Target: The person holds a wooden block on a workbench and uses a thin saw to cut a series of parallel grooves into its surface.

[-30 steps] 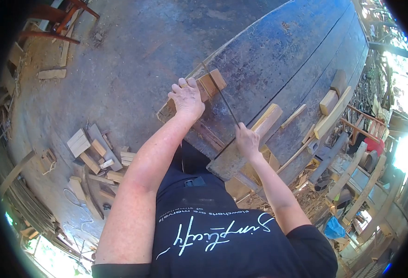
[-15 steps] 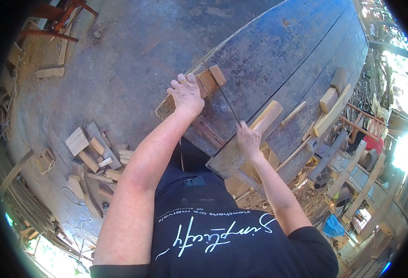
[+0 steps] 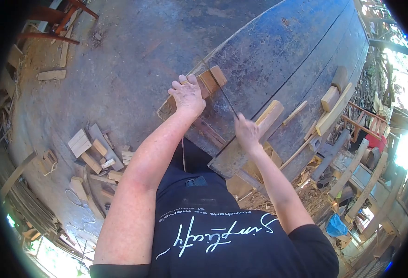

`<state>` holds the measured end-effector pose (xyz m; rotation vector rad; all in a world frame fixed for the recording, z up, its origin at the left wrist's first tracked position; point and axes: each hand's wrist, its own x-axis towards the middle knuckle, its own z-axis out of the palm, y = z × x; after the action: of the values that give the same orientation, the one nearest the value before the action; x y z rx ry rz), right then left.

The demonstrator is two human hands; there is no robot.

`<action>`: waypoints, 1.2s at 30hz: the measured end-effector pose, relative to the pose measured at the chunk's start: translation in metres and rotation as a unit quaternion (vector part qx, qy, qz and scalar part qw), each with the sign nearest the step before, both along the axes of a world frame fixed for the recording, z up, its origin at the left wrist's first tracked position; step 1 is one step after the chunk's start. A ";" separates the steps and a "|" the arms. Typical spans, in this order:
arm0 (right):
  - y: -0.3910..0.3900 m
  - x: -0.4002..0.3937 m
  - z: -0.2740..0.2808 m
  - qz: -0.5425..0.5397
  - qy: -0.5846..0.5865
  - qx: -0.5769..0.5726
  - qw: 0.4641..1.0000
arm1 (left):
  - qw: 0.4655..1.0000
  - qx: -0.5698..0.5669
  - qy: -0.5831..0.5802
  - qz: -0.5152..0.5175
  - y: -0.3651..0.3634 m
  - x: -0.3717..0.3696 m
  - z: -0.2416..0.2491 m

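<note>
My left hand (image 3: 188, 96) presses on a reddish wooden block (image 3: 212, 80) near the left edge of the worn blue workbench (image 3: 278, 55), its fingers curled over the wood. A thin, dark saw blade (image 3: 222, 90) lies across the block, just to the right of those fingers. The near end of the saw is in my right hand (image 3: 247, 132), whose fingers are wrapped round a handle they mostly hide. Beside my right hand a pale wooden piece (image 3: 270, 116) rests on the bench.
More wooden pieces (image 3: 334, 109) and thin strips lie on the bench's right part. Offcuts (image 3: 79, 142) are scattered on the floor at the left. A reddish wooden chair (image 3: 58, 21) stands at the upper left. A blue plastic bag (image 3: 336, 225) is at the lower right.
My right hand has moved slightly up and left along the saw's line, and the blade has slid further across the block. My left hand stays on the block.
</note>
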<state>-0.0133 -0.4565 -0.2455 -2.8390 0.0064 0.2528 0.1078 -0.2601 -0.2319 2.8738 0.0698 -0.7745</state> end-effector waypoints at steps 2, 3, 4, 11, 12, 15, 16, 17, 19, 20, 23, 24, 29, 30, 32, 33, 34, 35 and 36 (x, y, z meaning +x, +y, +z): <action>0.032 0.058 -0.001 0.011 -0.030 0.017 0.999 | 1.000 0.015 -0.001 -0.001 0.000 0.000 -0.001; 0.044 0.075 0.001 0.013 -0.029 0.015 0.999 | 1.000 0.020 -0.001 -0.003 0.001 0.000 0.000; 0.046 0.073 0.001 0.008 -0.029 0.017 0.999 | 1.000 0.018 0.003 -0.002 0.001 0.000 0.001; -0.009 -0.027 0.014 -0.024 0.048 -0.014 0.998 | 1.000 -0.004 0.004 0.004 0.001 0.001 -0.003; -0.009 -0.023 0.009 -0.020 0.048 -0.012 0.999 | 1.000 -0.002 0.004 0.008 0.001 0.001 -0.003; 0.015 0.026 -0.006 0.000 -0.022 0.024 0.999 | 1.000 0.006 0.000 -0.001 0.000 0.001 -0.001; 0.031 0.055 -0.005 0.007 -0.036 0.022 0.999 | 1.000 0.007 -0.004 -0.003 0.001 0.002 -0.001; 0.041 0.070 -0.006 0.013 -0.047 0.020 0.999 | 1.000 0.008 -0.006 -0.007 0.001 0.000 -0.001; 0.042 0.065 -0.002 0.010 -0.041 0.020 0.999 | 1.000 0.012 -0.008 -0.009 0.002 -0.003 -0.002; 0.040 0.064 0.000 0.012 -0.038 0.016 0.999 | 1.000 0.011 -0.013 -0.006 0.001 -0.001 -0.002; 0.006 0.001 -0.002 -0.018 0.009 0.025 0.999 | 1.000 -0.002 -0.006 -0.003 0.001 0.000 -0.002; -0.001 -0.009 0.005 -0.015 0.010 0.021 1.000 | 1.000 -0.005 -0.004 0.000 0.000 0.000 -0.003; 0.023 0.040 0.001 0.000 -0.004 0.013 1.000 | 1.000 0.001 -0.023 0.001 0.001 -0.002 -0.006; 0.037 0.065 0.000 0.003 -0.020 0.015 1.000 | 1.000 0.007 -0.025 -0.002 0.001 -0.001 -0.005; 0.049 0.074 -0.002 0.000 -0.036 0.019 0.999 | 1.000 0.010 -0.009 0.003 0.000 -0.001 -0.004; 0.048 0.071 -0.004 -0.008 -0.038 0.023 0.999 | 1.000 0.010 -0.010 -0.001 0.000 -0.001 -0.004; 0.045 0.067 -0.003 -0.014 -0.040 0.025 0.999 | 1.000 0.016 -0.014 0.004 -0.001 -0.002 -0.004; 0.036 0.049 0.004 -0.011 -0.023 0.010 1.000 | 1.000 0.019 -0.018 0.011 -0.002 -0.002 -0.004; 0.020 0.023 0.001 -0.018 -0.017 0.017 1.000 | 1.000 0.013 -0.018 0.011 -0.002 -0.001 -0.003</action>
<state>0.0093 -0.4361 -0.2441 -2.8063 0.0460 0.1948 0.1067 -0.2620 -0.2350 2.9047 0.1088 -0.7220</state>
